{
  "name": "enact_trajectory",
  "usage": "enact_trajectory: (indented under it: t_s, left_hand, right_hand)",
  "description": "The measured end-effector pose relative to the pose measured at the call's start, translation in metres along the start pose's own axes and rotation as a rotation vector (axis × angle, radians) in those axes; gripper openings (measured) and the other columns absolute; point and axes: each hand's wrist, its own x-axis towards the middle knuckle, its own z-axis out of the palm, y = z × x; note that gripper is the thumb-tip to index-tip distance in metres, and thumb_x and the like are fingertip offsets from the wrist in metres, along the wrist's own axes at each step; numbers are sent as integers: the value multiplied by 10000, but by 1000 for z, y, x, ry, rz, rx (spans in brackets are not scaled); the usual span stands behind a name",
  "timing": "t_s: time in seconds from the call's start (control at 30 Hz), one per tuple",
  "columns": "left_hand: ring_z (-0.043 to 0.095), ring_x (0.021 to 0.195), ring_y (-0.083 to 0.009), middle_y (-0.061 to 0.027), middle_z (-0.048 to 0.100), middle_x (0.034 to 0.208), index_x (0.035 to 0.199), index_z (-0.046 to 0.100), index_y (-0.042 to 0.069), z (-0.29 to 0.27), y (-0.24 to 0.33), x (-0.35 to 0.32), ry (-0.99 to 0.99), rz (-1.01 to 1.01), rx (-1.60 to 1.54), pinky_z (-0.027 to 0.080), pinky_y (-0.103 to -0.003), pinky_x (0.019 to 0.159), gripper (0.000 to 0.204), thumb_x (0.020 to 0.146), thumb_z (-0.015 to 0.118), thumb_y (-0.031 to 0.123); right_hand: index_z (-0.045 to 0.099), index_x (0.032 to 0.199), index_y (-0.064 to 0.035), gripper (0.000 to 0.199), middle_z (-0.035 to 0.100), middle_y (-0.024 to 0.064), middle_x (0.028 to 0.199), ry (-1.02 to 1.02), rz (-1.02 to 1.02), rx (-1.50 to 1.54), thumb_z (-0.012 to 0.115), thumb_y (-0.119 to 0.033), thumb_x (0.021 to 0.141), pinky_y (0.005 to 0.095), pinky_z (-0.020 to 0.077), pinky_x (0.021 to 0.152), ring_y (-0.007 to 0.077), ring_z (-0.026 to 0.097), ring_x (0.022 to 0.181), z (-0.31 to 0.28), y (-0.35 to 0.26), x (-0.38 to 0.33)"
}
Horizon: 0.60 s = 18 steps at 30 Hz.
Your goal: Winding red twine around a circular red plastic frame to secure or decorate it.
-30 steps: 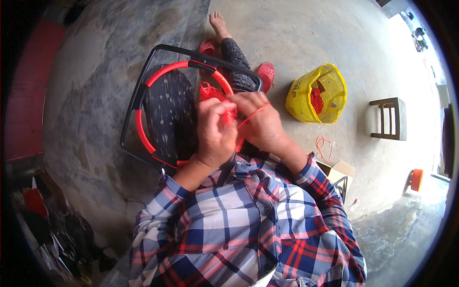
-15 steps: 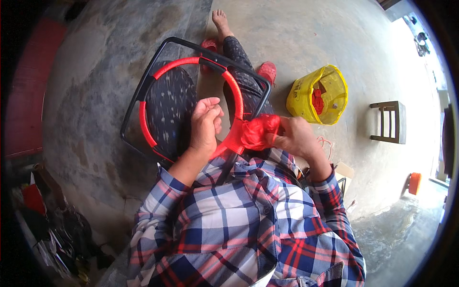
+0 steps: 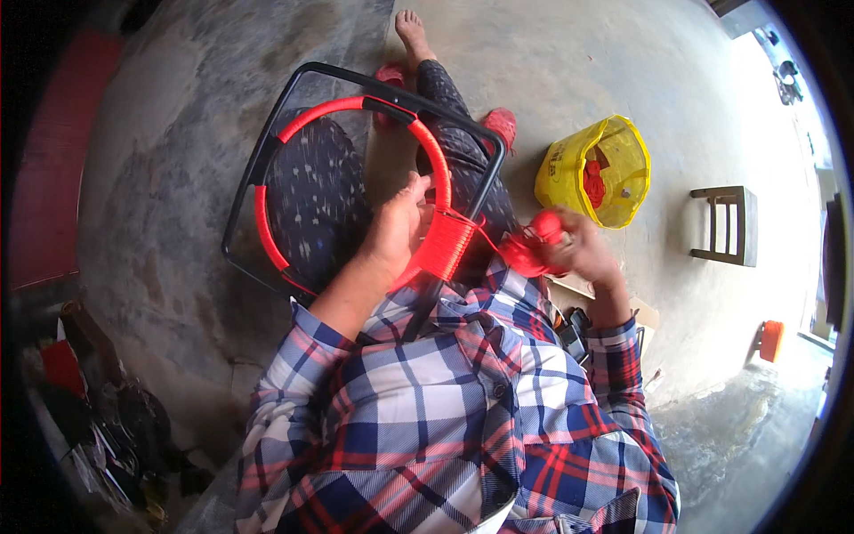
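Observation:
A black metal frame (image 3: 233, 200) with a round ring (image 3: 260, 218) bound in red cord rests across my lap. On the ring's right side a broad wrapped section (image 3: 447, 245) shows close turns of red cord. My left hand (image 3: 391, 227) reaches inside the ring and curls against its right inner edge, fingertips partly hidden by it. To the right of the frame, my right hand (image 3: 583, 251) grips a loose bundle of red cord (image 3: 525, 256), slightly blurred. A strand runs from this bundle to the wrapped section.
A yellow bucket (image 3: 553, 178) with red cord inside stands to the right on the concrete floor. Farther right are a small dark stool (image 3: 749, 227) and an orange object (image 3: 772, 341). Red shoes (image 3: 500, 127) lie near my bare foot (image 3: 411, 34). Clutter (image 3: 116, 427) sits at lower left.
My right hand has drawn the cord bundle away to the right, uncovering the wrapped section and a strand. My left hand has shifted right to the ring's inner edge.

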Motion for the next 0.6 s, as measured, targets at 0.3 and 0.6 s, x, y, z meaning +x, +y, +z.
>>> enact_trajectory:
  t_s: [0.3,0.6]
  left_hand:
    - [649,837,-258,-184,656,962,1066,557,2,-8,2,-3,26,3,2,526,-378,778,433,964,420,400]
    - [644,789,-216,-146,661,915,992,562,13,-16,0,-3,51,-9,131,519,-335,733,318,916,447,300]
  right_hand:
    - [527,1152,36,381,571,30,712,352,116,1171,566,-130,812,331,530,614,137,571,617,10,32,-3]
    - [637,958,-14,190,604,-23,789,-248,283,824,678,-113,801,241,459,647,62,538,679,46,-39,28]
